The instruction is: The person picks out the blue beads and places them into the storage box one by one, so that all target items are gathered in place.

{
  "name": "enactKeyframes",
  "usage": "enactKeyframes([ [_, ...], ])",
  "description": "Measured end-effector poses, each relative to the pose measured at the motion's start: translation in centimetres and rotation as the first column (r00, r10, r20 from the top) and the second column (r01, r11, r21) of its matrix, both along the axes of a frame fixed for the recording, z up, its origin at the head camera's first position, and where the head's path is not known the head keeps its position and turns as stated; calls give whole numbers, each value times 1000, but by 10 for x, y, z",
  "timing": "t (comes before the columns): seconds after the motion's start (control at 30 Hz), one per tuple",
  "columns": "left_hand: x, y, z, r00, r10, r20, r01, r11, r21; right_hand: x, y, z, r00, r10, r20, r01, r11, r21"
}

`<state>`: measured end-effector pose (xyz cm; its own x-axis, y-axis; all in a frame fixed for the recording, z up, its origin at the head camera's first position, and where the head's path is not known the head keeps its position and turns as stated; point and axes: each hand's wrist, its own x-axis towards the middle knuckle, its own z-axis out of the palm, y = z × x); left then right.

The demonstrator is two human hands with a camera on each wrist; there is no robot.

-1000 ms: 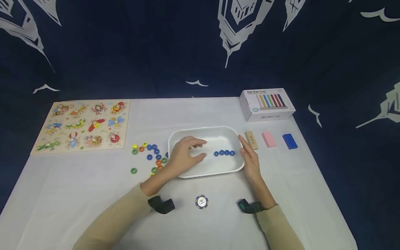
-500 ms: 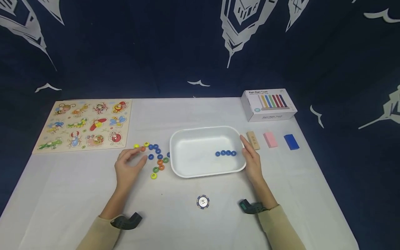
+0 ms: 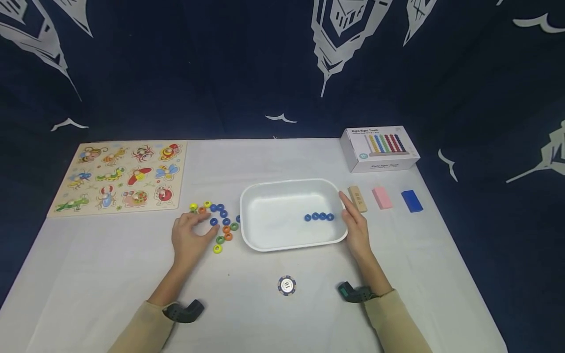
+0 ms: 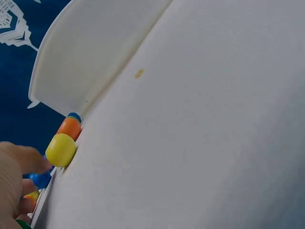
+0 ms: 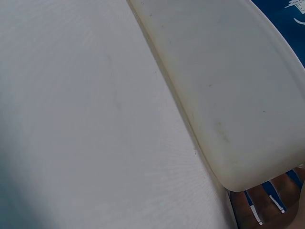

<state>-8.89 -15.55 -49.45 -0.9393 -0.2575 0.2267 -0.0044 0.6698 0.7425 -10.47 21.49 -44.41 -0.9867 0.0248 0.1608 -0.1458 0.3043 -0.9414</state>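
1. The white tray (image 3: 273, 248) lies on the white-covered table (image 3: 260, 318); places below are told from it.
2. The left hand (image 3: 189, 240) is left of the tray, thumb and fingers parted, with a blue bead (image 3: 214, 221) in the gap. Whether the fingertips touch that bead, I cannot tell.
3. The right hand (image 3: 356, 230) rests at the tray's right end, fingers fairly straight against the outside; how firmly it holds, I cannot tell.
4. Inside the tray, toward its right end, sits a row of four blue beads (image 3: 322, 215).
5. Blue, orange, green and yellow loose beads (image 3: 226, 229) crowd the space between the left hand and the tray, one blue one hard by its left edge. The hand partly covers a green one.
6. Right of the tray lie a wooden block (image 3: 357, 198), a pink block (image 3: 382, 197) and a blue block (image 3: 412, 201); the box (image 3: 379, 149) is behind its right end.
7. The picture board (image 3: 119, 179) is well to its left; a chip (image 3: 287, 285) lies in front.
8. Only the left wrist view shows a small yellow mark (image 4: 138, 74) on the cloth before the tray.
9. The right wrist view shows smudges on the tray's outer wall and fingers beyond its end; the head view alone shows the row inside.
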Motion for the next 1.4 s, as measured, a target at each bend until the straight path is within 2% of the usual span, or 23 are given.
enactKeyframes([
  [0.1, -1, 2, 1, 1000, -1, 0, 1, 998, -57, 0, 1, 0, 1000, 1, -2, -1, 1000, -2],
  [0.2, -1, 4, 8, 1000, 5, -25, -7, 998, -63, -1, 0, 1, 1000, -1, 17, 1, 1000, -16],
  [0.23, -1, 6, 13, 999, 0, -44, -3, 999, -51, 0, -1, 1, 1000, -2, 25, 2, 1000, -16],
  [0.3, -2, 15, 31, 996, -31, -88, 32, 999, 10, 0, -1, 1, 1000, 0, 31, 1, 1000, -16],
  [0.4, -8, 41, 66, 977, -156, -147, 174, 978, 117, 0, 0, 1, 1000, -3, 20, 3, 1000, -4],
  [0.47, -16, 64, 87, 954, -263, -144, 287, 940, 186, 0, 1, 2, 1000, 3, 8, -3, 1000, -6],
  [0.53, -25, 87, 96, 925, -361, -122, 380, 899, 220, -1, 0, 1, 1000, 7, 1, -7, 1000, -3],
  [0.57, -31, 97, 98, 911, -400, -101, 413, 882, 229, -2, 0, 1, 1000, 11, 1, -11, 1000, -7],
  [0.63, -43, 117, 94, 885, -462, -58, 462, 853, 241, -2, -2, -1, 1000, 19, 5, -19, 1000, -9],
  [0.7, -55, 133, 83, 866, -499, 18, 480, 843, 243, -2, -2, -2, 1000, 20, 3, -20, 1000, -5],
  [0.77, -65, 145, 70, 849, -517, 112, 487, 846, 219, -2, -2, -2, 1000, 18, 2, -18, 1000, -13],
  [0.87, -78, 159, 55, 820, -513, 252, 494, 858, 139, -1, 0, 0, 1000, 6, 2, -6, 1000, -15],
  [0.97, -85, 168, 49, 792, -519, 321, 530, 846, 59, 0, 2, 1, 1000, -6, 6, 6, 1000, -17],
  [1.13, -86, 178, 48, 740, -550, 388, 593, 805, 12, 0, 3, 1, 1000, -16, 8, 16, 1000, -18],
  [1.27, -80, 176, 53, 708, -573, 413, 641, 767, -35, -1, 1, 0, 1000, -6, 6, 6, 1000, -12],
  [1.33, -73, 171, 61, 711, -594, 377, 661, 747, -69, -1, -1, 0, 1000, -8, 6, 8, 1000, -2],
  [1.4, -64, 161, 71, 730, -618, 291, 665, 741, -95, -1, -1, 0, 1000, -6, 0, 6, 1000, 7],
])
